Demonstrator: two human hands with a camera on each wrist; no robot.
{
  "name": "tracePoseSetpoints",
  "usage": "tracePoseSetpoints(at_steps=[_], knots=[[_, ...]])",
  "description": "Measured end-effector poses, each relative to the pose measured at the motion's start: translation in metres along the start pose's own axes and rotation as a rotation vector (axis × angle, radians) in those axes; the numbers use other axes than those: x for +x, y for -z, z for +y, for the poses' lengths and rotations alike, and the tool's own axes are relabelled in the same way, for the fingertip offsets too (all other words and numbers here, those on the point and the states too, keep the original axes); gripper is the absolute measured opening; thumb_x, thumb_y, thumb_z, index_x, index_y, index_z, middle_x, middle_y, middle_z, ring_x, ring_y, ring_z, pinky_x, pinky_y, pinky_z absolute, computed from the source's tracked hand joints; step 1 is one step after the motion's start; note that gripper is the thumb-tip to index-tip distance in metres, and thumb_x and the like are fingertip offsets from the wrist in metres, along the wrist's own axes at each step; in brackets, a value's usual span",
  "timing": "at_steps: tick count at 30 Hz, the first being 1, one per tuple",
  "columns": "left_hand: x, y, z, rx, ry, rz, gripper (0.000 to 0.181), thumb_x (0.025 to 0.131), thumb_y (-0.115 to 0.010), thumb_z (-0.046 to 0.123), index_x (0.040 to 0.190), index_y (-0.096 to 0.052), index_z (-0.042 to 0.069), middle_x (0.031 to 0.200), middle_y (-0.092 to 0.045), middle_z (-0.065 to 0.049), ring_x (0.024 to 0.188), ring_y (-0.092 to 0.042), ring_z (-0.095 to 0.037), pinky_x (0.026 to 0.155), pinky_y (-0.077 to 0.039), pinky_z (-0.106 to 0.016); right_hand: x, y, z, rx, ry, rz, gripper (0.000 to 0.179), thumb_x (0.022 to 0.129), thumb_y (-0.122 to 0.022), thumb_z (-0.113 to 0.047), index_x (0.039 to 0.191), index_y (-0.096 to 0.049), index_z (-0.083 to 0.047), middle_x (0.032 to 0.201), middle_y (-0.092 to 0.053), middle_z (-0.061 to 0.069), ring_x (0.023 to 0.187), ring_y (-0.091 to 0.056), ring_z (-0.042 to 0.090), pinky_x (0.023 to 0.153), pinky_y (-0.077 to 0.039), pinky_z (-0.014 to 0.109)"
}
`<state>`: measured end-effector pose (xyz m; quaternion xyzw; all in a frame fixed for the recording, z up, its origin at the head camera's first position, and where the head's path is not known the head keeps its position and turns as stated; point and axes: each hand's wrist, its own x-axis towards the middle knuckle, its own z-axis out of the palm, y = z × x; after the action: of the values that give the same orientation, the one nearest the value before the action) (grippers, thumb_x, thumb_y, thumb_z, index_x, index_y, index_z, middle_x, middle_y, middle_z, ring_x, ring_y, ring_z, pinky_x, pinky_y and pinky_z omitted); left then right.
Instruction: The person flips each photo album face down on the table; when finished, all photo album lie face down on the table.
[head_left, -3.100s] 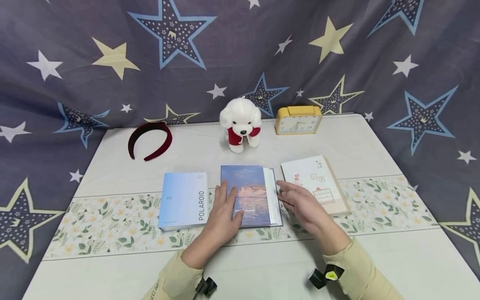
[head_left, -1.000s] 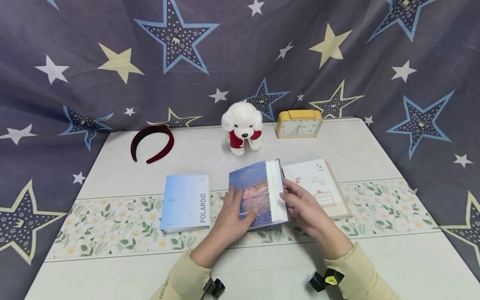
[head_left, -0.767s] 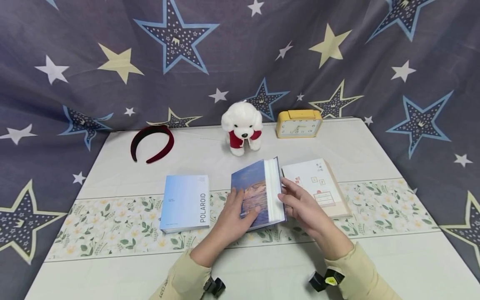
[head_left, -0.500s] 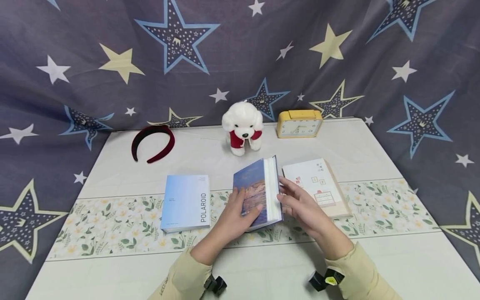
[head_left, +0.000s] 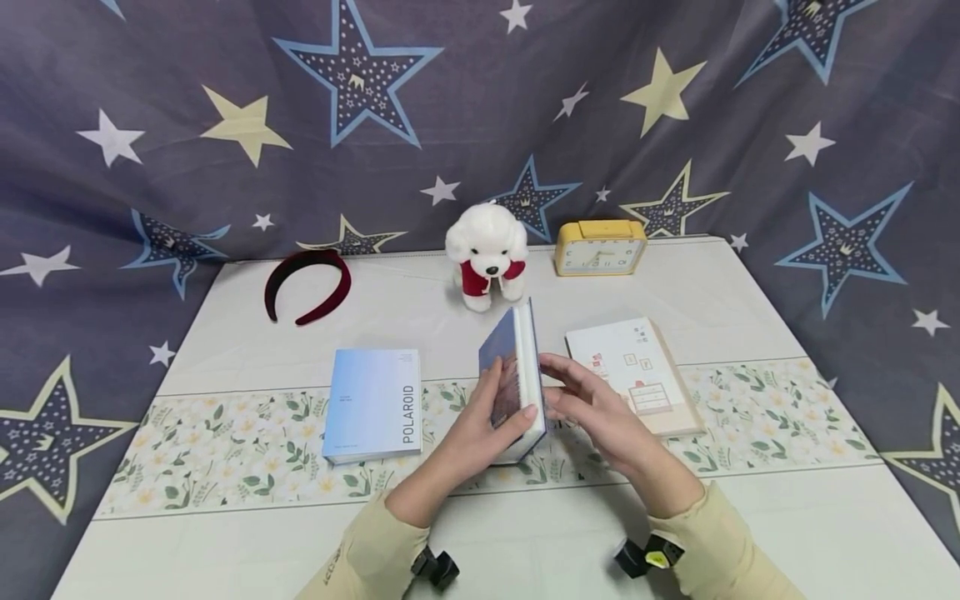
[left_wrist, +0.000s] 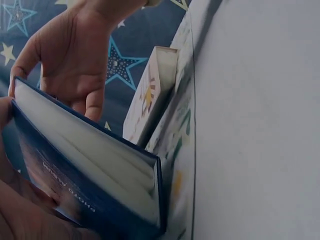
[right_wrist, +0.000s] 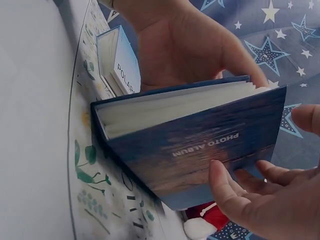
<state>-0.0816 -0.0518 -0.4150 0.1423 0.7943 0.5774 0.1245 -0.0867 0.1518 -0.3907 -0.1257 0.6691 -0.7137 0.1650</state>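
A blue photo album (head_left: 528, 358) with a seascape cover stands tilted up on its spine side, its white page edges facing up. My left hand (head_left: 476, 429) holds it from the left, fingers along one cover and thumb over the page edge. My right hand (head_left: 600, 412) is at the other cover, its fingers loosely bent and fingertips at the surface. In the right wrist view the words PHOTO ALBUM show on the cover (right_wrist: 210, 145) facing the right hand (right_wrist: 275, 200). The left wrist view shows the album's pages (left_wrist: 90, 150) slightly fanned between the covers.
A light-blue POLAROID album (head_left: 371, 404) lies to the left, and a white illustrated album (head_left: 630, 375) to the right. Behind are a dark red headband (head_left: 341, 296), a white plush dog (head_left: 487, 242) and a yellow clock (head_left: 600, 250). A starry curtain (head_left: 480, 100) hangs behind the table.
The photo album lay flat earlier, with my hands on either side. Its right side has risen steadily, and it now stands steeply tilted. My left thumb has moved onto its page edge.
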Motion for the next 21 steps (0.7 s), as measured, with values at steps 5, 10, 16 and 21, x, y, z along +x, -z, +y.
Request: tracePoseSetpoints(at_steps=[5, 10, 16, 21], knots=[[0.0005, 0.0004, 0.0023, -0.087, -0.058, -0.036, 0.097, 0.094, -0.056, 0.053, 0.156, 0.002, 0.005, 0.161, -0.008, -0.015, 0.146, -0.012, -0.026, 0.115, -0.019, -0.048, 0.0011, -0.004, -0.004, -0.044, 0.032, -0.019, 0.051, 0.099, -0.053, -0.016, 0.147, -0.04, -0.004, 0.148, -0.041, 0.016, 0.131, -0.045, 0.031, 0.101, -0.043, 0.049], [0.0002, 0.0023, 0.0024, -0.17, -0.044, -0.064, 0.101, 0.092, -0.054, 0.06, 0.157, 0.007, 0.01, 0.161, -0.001, -0.019, 0.146, -0.011, -0.034, 0.11, -0.025, -0.055, 0.0019, -0.0073, -0.006, -0.073, 0.07, -0.056, 0.046, 0.102, -0.048, -0.014, 0.146, -0.042, -0.005, 0.147, -0.043, 0.015, 0.132, -0.044, 0.031, 0.103, -0.042, 0.045], [0.0013, 0.0038, 0.0013, -0.279, -0.085, -0.078, 0.099, 0.093, -0.057, 0.052, 0.157, 0.009, 0.016, 0.162, 0.0, -0.017, 0.146, -0.012, -0.03, 0.113, -0.022, -0.05, 0.0025, -0.0097, -0.0041, -0.138, 0.101, -0.105, 0.046, 0.103, -0.047, -0.016, 0.148, -0.041, -0.008, 0.149, -0.041, 0.013, 0.138, -0.035, 0.032, 0.109, -0.028, 0.054], [0.0003, 0.0038, 0.0026, -0.344, -0.097, -0.061, 0.096, 0.093, -0.061, 0.034, 0.157, 0.008, 0.018, 0.161, -0.009, -0.018, 0.144, -0.023, -0.031, 0.112, -0.027, -0.047, 0.0037, -0.0099, -0.0003, -0.177, 0.095, -0.103, 0.047, 0.103, -0.049, -0.018, 0.148, -0.041, -0.009, 0.152, -0.038, 0.01, 0.14, -0.031, 0.031, 0.108, -0.03, 0.049]])
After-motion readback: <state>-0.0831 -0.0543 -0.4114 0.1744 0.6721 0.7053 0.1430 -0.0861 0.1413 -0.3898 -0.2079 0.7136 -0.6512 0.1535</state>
